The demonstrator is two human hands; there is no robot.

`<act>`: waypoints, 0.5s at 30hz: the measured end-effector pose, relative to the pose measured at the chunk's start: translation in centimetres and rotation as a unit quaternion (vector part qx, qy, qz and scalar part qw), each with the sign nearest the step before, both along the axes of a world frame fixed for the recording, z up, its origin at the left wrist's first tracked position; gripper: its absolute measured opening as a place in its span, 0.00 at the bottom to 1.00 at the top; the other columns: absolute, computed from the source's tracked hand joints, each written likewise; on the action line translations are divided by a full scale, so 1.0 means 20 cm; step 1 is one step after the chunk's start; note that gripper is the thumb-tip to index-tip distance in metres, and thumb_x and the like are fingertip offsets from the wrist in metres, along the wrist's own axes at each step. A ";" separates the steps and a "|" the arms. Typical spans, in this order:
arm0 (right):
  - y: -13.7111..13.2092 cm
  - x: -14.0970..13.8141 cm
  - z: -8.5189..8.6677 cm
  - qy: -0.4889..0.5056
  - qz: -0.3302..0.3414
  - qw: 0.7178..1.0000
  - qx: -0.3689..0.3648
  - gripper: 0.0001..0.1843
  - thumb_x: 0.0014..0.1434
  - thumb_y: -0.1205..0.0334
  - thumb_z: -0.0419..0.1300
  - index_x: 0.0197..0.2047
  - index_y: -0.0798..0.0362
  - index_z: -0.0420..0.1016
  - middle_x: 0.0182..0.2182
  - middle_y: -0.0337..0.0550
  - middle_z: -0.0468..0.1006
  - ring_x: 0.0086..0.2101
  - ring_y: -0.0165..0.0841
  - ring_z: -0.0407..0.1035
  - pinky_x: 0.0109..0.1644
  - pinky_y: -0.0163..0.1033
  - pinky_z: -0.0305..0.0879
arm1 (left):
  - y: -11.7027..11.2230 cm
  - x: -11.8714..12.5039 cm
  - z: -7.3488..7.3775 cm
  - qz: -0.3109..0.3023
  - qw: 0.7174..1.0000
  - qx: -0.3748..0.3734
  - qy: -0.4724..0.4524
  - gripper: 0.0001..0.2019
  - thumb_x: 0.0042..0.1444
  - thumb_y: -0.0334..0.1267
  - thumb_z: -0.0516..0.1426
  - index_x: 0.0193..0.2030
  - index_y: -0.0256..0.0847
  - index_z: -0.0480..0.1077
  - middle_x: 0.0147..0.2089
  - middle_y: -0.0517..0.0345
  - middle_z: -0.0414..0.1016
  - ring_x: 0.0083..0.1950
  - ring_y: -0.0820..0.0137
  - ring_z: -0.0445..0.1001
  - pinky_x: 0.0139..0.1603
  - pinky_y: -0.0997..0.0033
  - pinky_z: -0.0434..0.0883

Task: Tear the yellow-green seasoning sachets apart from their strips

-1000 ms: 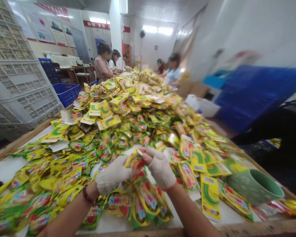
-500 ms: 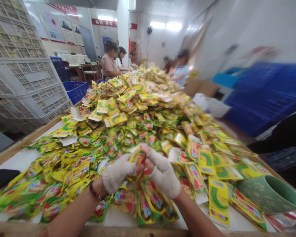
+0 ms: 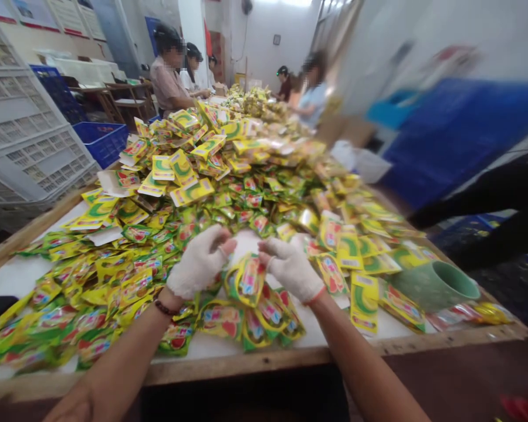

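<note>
White-gloved hands (image 3: 198,264) (image 3: 290,266), curled, apart, packet (image 3: 246,281) between

We look through one camera worn on the person's head, above the near edge of the bench (image 3: 229,368). It faces forward and down the bench's length, taking in the far wall (image 3: 264,61) at the top. Our view is close to the left fingers (image 3: 225,239) and right fingers (image 3: 276,248), which sit around mid-frame, while both forearms enter from below. We see widely to either side: white crates (image 3: 20,105) lean at our left margin, and the bench's front edge slants slightly, rising toward our right.
</note>
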State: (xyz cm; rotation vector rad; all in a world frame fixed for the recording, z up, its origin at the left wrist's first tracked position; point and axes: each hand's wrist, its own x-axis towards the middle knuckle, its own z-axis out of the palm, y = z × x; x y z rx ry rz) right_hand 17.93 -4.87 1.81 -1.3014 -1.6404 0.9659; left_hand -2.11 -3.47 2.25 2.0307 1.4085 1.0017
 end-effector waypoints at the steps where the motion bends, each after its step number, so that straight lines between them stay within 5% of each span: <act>1: -0.05 0.03 0.00 -0.045 -0.013 0.997 0.055 0.15 0.54 0.60 0.60 0.45 0.55 0.76 0.38 0.47 0.79 0.41 0.39 0.73 0.48 0.46 0.70 | -0.02 0.00 -0.01 -0.023 0.998 0.031 0.040 0.18 0.58 0.51 0.53 0.45 0.39 0.69 0.41 0.54 0.74 0.42 0.65 0.73 0.44 0.66 0.70; 6: -0.36 0.34 -0.12 -0.244 -0.197 0.912 0.265 0.24 0.58 0.62 0.57 0.58 0.52 0.68 0.53 0.54 0.71 0.55 0.44 0.64 0.59 0.51 0.63 | -0.07 0.05 -0.05 -0.123 0.961 0.159 0.188 0.17 0.55 0.44 0.57 0.49 0.39 0.71 0.54 0.45 0.71 0.57 0.55 0.69 0.58 0.57 0.66; 10: -0.55 0.67 -0.32 -0.346 -0.376 0.805 0.302 0.23 0.61 0.60 0.55 0.59 0.55 0.66 0.52 0.56 0.72 0.56 0.47 0.63 0.58 0.57 0.63 | -0.04 0.05 -0.08 -0.090 0.960 0.231 0.133 0.16 0.58 0.43 0.54 0.50 0.36 0.69 0.52 0.44 0.73 0.55 0.57 0.70 0.58 0.58 0.67; 15: -0.58 0.78 -0.48 -0.356 -0.432 0.767 0.314 0.20 0.62 0.60 0.50 0.54 0.58 0.70 0.49 0.59 0.75 0.53 0.48 0.66 0.57 0.58 0.62 | -0.05 0.09 -0.07 -0.120 0.961 0.220 0.118 0.12 0.60 0.43 0.52 0.45 0.40 0.69 0.48 0.49 0.74 0.51 0.59 0.72 0.51 0.61 0.69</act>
